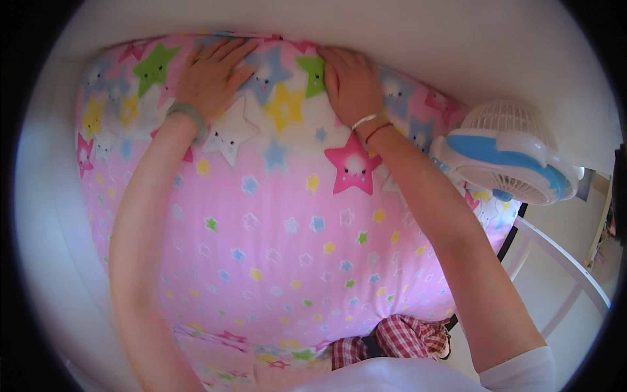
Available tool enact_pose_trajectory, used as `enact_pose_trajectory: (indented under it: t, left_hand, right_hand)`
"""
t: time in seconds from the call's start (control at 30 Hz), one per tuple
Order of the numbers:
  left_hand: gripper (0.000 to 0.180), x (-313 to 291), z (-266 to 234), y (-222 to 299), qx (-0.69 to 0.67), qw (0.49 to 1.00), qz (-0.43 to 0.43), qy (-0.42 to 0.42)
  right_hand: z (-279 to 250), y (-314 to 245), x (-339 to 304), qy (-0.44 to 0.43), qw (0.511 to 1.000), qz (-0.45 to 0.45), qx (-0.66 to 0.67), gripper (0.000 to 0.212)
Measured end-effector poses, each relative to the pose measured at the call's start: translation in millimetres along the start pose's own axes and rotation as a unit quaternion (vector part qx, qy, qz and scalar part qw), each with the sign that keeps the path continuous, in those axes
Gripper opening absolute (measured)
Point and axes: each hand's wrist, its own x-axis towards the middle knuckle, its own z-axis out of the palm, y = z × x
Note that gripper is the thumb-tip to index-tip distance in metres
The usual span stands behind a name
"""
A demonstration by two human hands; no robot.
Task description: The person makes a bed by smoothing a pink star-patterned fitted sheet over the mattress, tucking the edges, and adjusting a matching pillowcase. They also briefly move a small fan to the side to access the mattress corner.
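Note:
A pink bed sheet [281, 215] printed with colourful stars covers the mattress in front of me. My left hand [214, 77] lies on its far part, palm down and fingers spread, with a pale green bangle [189, 115] at the wrist. To its right, my right hand [353, 81] rests at the sheet's far edge by a green star, with its fingers stretched and close together. That wrist carries a silver bangle [364, 121] and a thin red string [377, 132]. What lies under the right fingertips is hidden. Neither hand visibly holds anything.
A white and blue fan [506, 153] stands on the bed to the right, close to my right forearm. Pale walls [418, 32] border the far and left sides. A white rail [565, 258] runs along the right. My legs in red checked trousers [405, 336] are folded below.

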Motion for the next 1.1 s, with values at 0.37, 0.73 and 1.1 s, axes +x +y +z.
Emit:
enact_pose_trajectory:
  t: [0.37, 0.73, 1.1]
  left_hand:
    - [0.048, -44.8, -26.8, 141.4, -0.078, 0.989, -0.123, 0.038]
    - [0.050, -103.3, 2.2, 198.7, -0.111, 0.983, -0.144, -0.005]
    - [0.053, -91.2, -7.8, 197.0, -0.092, 0.986, -0.136, -0.009]
  right_hand:
    - [12.0, 8.8, -9.4, 0.025, 1.000, -0.016, 0.002, 0.028]
    - [-114.3, -91.6, -138.6, -0.175, 0.946, -0.136, 0.238, 0.060]
    - [-30.8, 10.1, -58.6, -0.014, 0.988, 0.003, -0.152, 0.055]
